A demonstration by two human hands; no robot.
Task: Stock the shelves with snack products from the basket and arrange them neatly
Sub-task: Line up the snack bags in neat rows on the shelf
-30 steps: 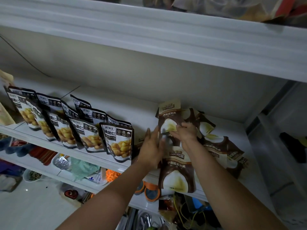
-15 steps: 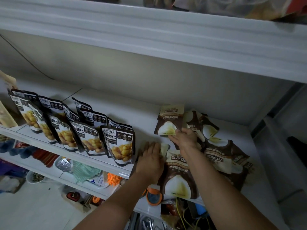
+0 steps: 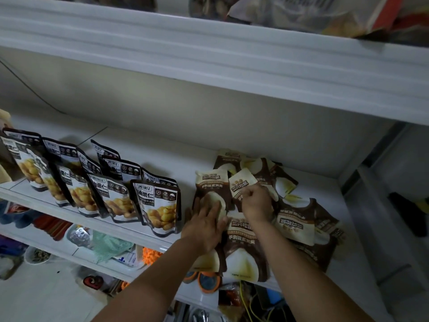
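Several brown-and-cream snack pouches lie in a loose pile [image 3: 294,219] on the right of the white shelf [image 3: 162,159]. My left hand [image 3: 205,223] lies flat with straight fingers on one pouch [image 3: 210,189] at the pile's left edge. My right hand [image 3: 255,203] pinches the lower part of a smaller tilted pouch [image 3: 241,184] just beside it. Another pouch [image 3: 242,252] lies between my forearms at the shelf's front edge. To the left stand several black-and-white chestnut pouches [image 3: 155,205] in upright rows. The basket is out of sight.
An upper shelf board [image 3: 232,66] overhangs close above, with bags on it. Lower shelves [image 3: 97,256] hold mixed goods: a green cloth, an orange item, cables. A white upright post [image 3: 371,205] bounds the shelf at right. Bare shelf lies behind the pouches.
Both hands worked among the brown pouches: the right hand laid one pouch at the back and now pinches another; the left hand moved up onto a pouch at the pile's left.
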